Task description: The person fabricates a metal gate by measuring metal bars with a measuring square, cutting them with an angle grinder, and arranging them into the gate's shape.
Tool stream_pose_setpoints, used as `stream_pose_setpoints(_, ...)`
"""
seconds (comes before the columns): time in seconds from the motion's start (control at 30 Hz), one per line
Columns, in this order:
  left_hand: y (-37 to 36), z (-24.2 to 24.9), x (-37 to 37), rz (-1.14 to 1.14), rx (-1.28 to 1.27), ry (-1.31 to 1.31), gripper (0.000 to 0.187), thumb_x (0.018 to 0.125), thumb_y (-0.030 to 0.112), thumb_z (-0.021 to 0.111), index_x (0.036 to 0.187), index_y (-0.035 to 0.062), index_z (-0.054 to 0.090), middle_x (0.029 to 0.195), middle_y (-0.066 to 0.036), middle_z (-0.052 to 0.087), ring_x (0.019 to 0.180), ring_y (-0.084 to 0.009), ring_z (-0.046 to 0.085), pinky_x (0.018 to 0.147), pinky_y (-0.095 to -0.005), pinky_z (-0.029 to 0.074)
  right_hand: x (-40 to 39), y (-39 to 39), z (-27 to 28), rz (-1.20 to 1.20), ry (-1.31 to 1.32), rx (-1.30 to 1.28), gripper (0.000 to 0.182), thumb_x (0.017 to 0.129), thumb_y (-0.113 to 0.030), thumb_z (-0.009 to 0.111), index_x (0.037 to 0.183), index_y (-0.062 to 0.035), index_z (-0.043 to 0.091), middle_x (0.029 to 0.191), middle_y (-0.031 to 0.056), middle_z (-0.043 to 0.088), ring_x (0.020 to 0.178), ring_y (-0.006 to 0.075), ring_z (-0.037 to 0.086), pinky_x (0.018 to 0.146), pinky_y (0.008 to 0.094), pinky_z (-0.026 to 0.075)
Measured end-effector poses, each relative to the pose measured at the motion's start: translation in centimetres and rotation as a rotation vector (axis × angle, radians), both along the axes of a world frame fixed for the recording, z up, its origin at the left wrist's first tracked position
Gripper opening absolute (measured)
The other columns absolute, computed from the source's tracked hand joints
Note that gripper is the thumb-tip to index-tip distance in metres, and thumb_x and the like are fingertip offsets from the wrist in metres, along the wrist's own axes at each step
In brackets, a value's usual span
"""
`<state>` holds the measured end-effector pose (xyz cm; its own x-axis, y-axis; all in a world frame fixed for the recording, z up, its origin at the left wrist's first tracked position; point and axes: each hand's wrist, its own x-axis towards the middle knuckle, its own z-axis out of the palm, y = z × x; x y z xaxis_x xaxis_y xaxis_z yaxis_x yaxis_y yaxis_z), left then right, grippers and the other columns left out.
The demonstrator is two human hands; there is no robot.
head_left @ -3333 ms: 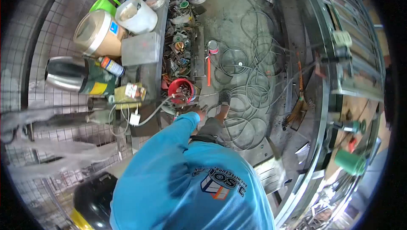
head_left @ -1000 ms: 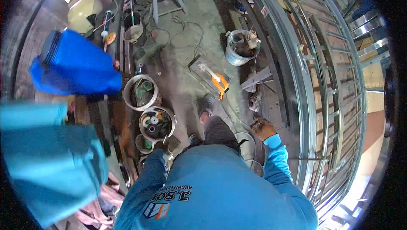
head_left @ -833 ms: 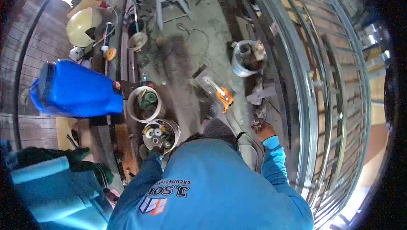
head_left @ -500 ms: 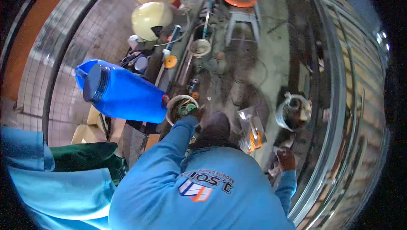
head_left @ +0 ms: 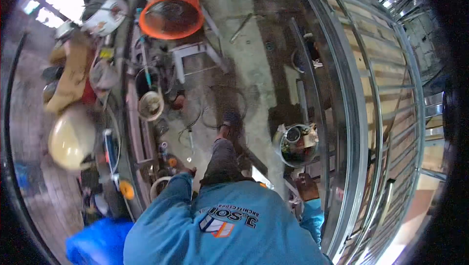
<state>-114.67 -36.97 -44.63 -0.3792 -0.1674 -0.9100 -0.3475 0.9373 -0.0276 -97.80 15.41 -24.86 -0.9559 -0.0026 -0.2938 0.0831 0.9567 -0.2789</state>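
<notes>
My left hand (head_left: 188,171) is low at my left side, just right of a white bucket (head_left: 159,186) that my blue sleeve partly covers. It seems apart from the rim; its fingers are too small and blurred to read. My right hand (head_left: 307,187) hangs at my right side with its fingers curled. Pale, crumpled-looking material (head_left: 294,199) shows beside it, and I cannot make out what the fingers hold. In front of that hand stands a bucket of mixed items (head_left: 296,146), with a round grey piece on top. One of my legs (head_left: 223,160) is stretched forward.
Metal railings (head_left: 359,133) run along the right. Ahead are an orange tub (head_left: 171,18) and a grey stool (head_left: 195,52). At left lie a cream helmet-like shell (head_left: 73,138), an orange roll (head_left: 126,189), a small pail (head_left: 151,106) and a blue container (head_left: 97,243). A thin cable crosses the floor.
My view has swung right and forward, so the floor items sit farther left and lower. The blue container has slid to the bottom edge. My left hand is now apart from the white bucket's contents.
</notes>
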Motion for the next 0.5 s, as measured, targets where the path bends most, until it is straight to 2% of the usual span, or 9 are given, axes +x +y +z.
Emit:
stream_pose_setpoints(0.03, 1.4, 0.4, -4.0, -0.026, -0.030, -0.058, 0.059, 0.093, 0.047, 0.040, 0.130, 0.0011, 0.043, 0.113, -0.022, 0.060, 0.103, -0.0356, 0.059, 0.089, -0.0416, 0.046, -2.2, 0.2, 1.1, 0.139, 0.022, 0.126, 0.033, 0.083, -0.032, 0.061, 0.107, -0.0101, 0.057, 0.104, 0.0148, 0.062, 0.083, 0.0292, 0.064, 0.071, 0.0408, 0.053)
stream_pose_setpoints(0.1, 4.6, 0.8, -11.2, -0.122, 0.043, -0.041, 0.060, 0.093, 0.045, 0.040, 0.135, 0.0015, 0.040, 0.113, -0.021, 0.060, 0.103, -0.0347, 0.059, 0.090, -0.0407, 0.046, -10.4, -2.8, 9.5, -0.020, -0.119, -0.058, 0.033, 0.084, -0.030, 0.061, 0.109, -0.0094, 0.056, 0.100, 0.0143, 0.063, 0.084, 0.0293, 0.064, 0.071, 0.0410, 0.053)
stream_pose_setpoints(0.2, 7.0, -3.4, -19.5, -0.440, 0.463, 0.373, 0.045, 0.083, 0.026, 0.061, 0.122, 0.0047, 0.053, 0.090, -0.023, 0.063, 0.081, -0.0348, 0.063, 0.071, -0.0464, 0.051, -19.5, -3.3, 12.8, -0.391, -0.274, -0.304, 0.036, 0.084, -0.026, 0.064, 0.114, -0.0088, 0.053, 0.096, 0.0127, 0.064, 0.082, 0.0280, 0.065, 0.072, 0.0400, 0.053)
stream_pose_setpoints(0.23, 9.1, -2.4, -23.3, -0.355, 0.522, 0.292, 0.047, 0.081, 0.024, 0.061, 0.123, 0.0053, 0.052, 0.093, -0.023, 0.062, 0.084, -0.0345, 0.062, 0.072, -0.0466, 0.050, -22.5, -3.2, 13.7, -0.503, -0.327, -0.303, 0.038, 0.083, -0.026, 0.064, 0.115, -0.0083, 0.053, 0.096, 0.0128, 0.065, 0.081, 0.0278, 0.065, 0.072, 0.0395, 0.053)
stream_pose_setpoints(0.3, 12.6, -1.9, -27.3, -0.353, 0.553, 0.321, 0.048, 0.084, 0.031, 0.051, 0.124, 0.0047, 0.051, 0.098, -0.024, 0.061, 0.090, -0.0350, 0.060, 0.077, -0.0465, 0.049, -26.1, -2.7, 14.6, -0.548, -0.223, -0.247, 0.041, 0.083, -0.027, 0.064, 0.117, -0.0069, 0.053, 0.094, 0.0142, 0.065, 0.078, 0.0274, 0.065, 0.070, 0.0382, 0.054)
stream_pose_setpoints(0.37, 14.1, -6.9, -27.0, -0.513, 0.499, 0.541, 0.060, 0.094, 0.051, 0.032, 0.125, 0.0023, 0.049, 0.101, -0.026, 0.061, 0.098, -0.0367, 0.058, 0.087, -0.0460, 0.046, -29.3, -2.5, 15.7, -0.516, -0.207, -0.235, 0.040, 0.084, -0.028, 0.062, 0.116, -0.0060, 0.053, 0.094, 0.0145, 0.065, 0.078, 0.0272, 0.066, 0.069, 0.0380, 0.054)
stream_pose_setpoints(0.4, 14.1, -5.5, -27.6, -0.441, 0.578, 0.516, 0.060, 0.094, 0.052, 0.032, 0.123, 0.0022, 0.050, 0.100, -0.026, 0.061, 0.097, -0.0377, 0.058, 0.086, -0.0464, 0.046, -30.7, -2.2, 16.1, -0.500, -0.199, -0.232, 0.040, 0.084, -0.029, 0.062, 0.116, -0.0055, 0.053, 0.094, 0.0146, 0.066, 0.078, 0.0271, 0.066, 0.069, 0.0379, 0.054)
stream_pose_setpoints(0.43, 13.8, -2.7, -28.3, -0.372, 0.658, 0.487, 0.061, 0.093, 0.053, 0.032, 0.121, 0.0020, 0.051, 0.099, -0.026, 0.061, 0.096, -0.0386, 0.058, 0.085, -0.0469, 0.046, -31.9, -1.8, 16.3, -0.450, -0.308, -0.124, 0.039, 0.087, -0.029, 0.057, 0.119, -0.0066, 0.055, 0.114, 0.0184, 0.060, 0.090, 0.0313, 0.065, 0.080, 0.0388, 0.053)
stream_pose_setpoints(0.5, 13.5, 0.3, -29.4, -0.303, 0.695, 0.416, 0.060, 0.093, 0.054, 0.032, 0.118, 0.0024, 0.051, 0.098, -0.026, 0.060, 0.095, -0.0400, 0.058, 0.084, -0.0473, 0.046, -34.8, -1.7, 16.4, -0.440, -0.386, -0.167, 0.040, 0.087, -0.031, 0.057, 0.119, -0.0061, 0.055, 0.116, 0.0185, 0.059, 0.094, 0.0317, 0.063, 0.084, 0.0398, 0.051)
